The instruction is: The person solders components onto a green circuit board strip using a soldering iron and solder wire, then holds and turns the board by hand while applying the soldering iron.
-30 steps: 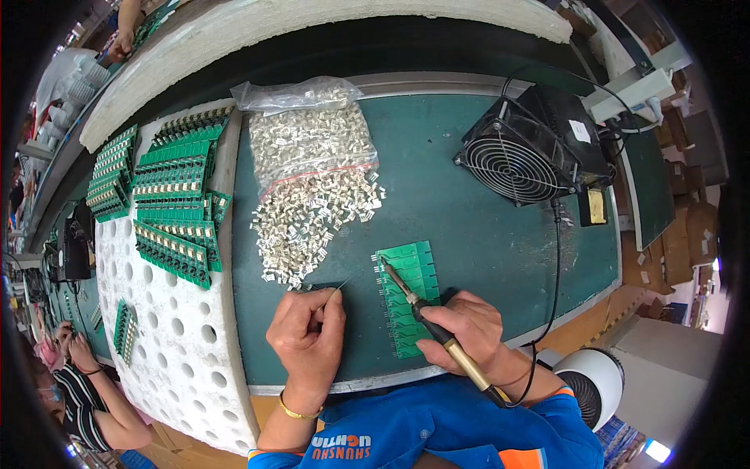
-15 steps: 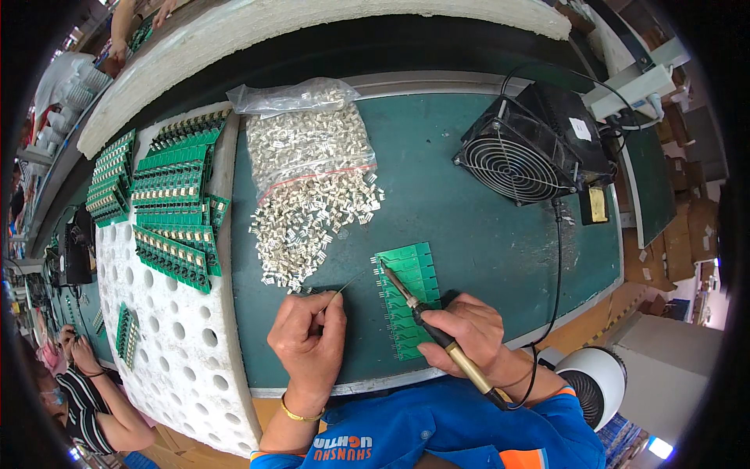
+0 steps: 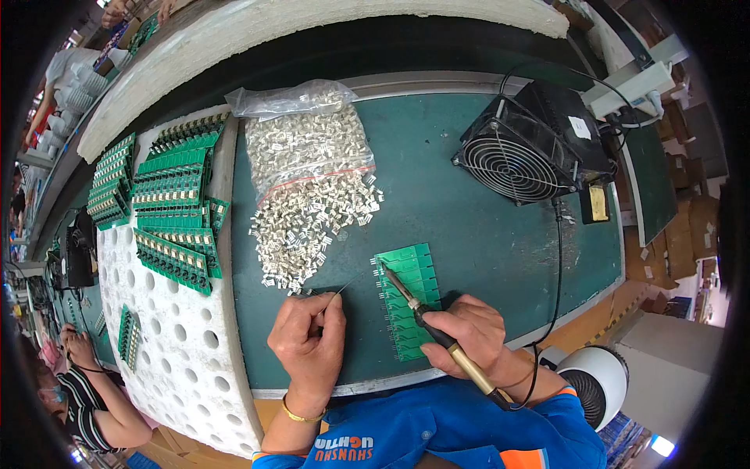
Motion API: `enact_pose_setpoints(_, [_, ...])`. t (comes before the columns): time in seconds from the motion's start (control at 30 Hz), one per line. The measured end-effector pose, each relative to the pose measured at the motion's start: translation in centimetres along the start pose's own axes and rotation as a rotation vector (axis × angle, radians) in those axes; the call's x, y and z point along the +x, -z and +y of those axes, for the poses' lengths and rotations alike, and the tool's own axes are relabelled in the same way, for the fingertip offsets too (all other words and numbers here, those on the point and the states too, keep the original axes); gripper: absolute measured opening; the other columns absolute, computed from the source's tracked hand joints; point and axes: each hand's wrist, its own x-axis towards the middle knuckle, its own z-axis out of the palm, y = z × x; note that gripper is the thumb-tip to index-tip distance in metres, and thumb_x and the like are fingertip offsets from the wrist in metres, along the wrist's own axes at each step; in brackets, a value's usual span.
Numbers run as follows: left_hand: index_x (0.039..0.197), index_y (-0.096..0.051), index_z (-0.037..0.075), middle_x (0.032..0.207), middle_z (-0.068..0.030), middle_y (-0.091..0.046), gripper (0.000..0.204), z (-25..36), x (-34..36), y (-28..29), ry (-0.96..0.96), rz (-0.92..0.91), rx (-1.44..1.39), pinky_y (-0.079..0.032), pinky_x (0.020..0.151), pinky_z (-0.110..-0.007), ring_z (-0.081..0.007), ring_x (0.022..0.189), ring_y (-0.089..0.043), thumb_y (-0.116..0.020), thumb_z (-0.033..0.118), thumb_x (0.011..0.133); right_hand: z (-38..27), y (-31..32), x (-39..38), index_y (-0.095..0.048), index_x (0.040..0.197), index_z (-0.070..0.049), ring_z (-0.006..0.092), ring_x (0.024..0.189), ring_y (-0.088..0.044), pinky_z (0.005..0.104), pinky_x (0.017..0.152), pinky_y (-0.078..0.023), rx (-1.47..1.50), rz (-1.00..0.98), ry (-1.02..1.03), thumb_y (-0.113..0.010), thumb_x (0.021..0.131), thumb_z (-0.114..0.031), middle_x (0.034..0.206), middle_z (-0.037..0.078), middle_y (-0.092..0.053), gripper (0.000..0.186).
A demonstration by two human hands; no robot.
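Down at the near edge of the green tabletop [image 3: 484, 227], the right hand [image 3: 469, 340] was closed around a soldering iron [image 3: 437, 336], gripped like a pen, with the tip resting on the upper left part of a green circuit board panel [image 3: 410, 301]. That panel lay flat on the mat, just in front of the person and partly under the right hand. The left hand [image 3: 308, 344] sat just to the left of the panel, its fingertips pinched on a thin solder wire [image 3: 344, 285] that slanted up and to the right toward the iron's tip; whether wire and tip touched could not be told.

Beyond the left hand lay a loose heap of small white connectors [image 3: 312, 227], spilling from a clear plastic bag [image 3: 301, 133]. Left of the heap, stacks of green circuit boards [image 3: 176, 203] rested on a white perforated foam sheet [image 3: 187, 352]. A black fan [image 3: 531, 144] stood at the far right of the mat, well apart from both hands, its cable [image 3: 558, 266] trailing toward the near edge.
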Motion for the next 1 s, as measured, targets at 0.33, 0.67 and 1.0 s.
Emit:
enact_pose_setpoints(0.33, [0.082,-0.07,0.0,0.068,-0.0016,-0.055,0.009,-0.11,-0.34,0.44,-0.011,-0.015,0.012,-0.033,0.044,-0.019,-0.0029,0.053,-0.045,-0.074,-0.006,0.078,-0.23,0.92,-0.3,-0.063,0.106,0.005,0.0221,0.052,-0.057,0.0327,0.052,-0.045,0.072,0.032,-0.028,-0.076,0.081,-0.017,0.069,0.012,-0.064,0.035])
enact_pose_setpoints(0.67, [0.079,-0.068,0.0,0.067,0.0012,-0.049,0.007,0.13,-0.62,0.14,0.028,-0.009,-0.016,-0.028,0.048,-0.02,-0.003,0.055,-0.039,-0.074,-0.004,0.079,0.1,0.37,-0.67,-0.065,0.102,0.003,0.0231,0.053,-0.059,0.0334,0.052,-0.046,0.135,0.093,-0.107,-0.072,0.082,-0.011,0.069,0.012,-0.064,0.026])
enact_pose_setpoints(1.0, [0.08,-0.068,0.0,0.069,0.0007,-0.053,0.007,0.01,-0.61,0.07,0.033,-0.011,-0.026,-0.03,0.048,-0.019,-0.0026,0.056,-0.041,-0.074,-0.004,0.08,0.16,0.39,-0.4,-0.065,0.103,0.002,0.0238,0.055,-0.061,0.0344,0.055,-0.048,0.149,0.074,-0.169,-0.072,0.082,-0.009,0.071,0.012,-0.065,0.025])
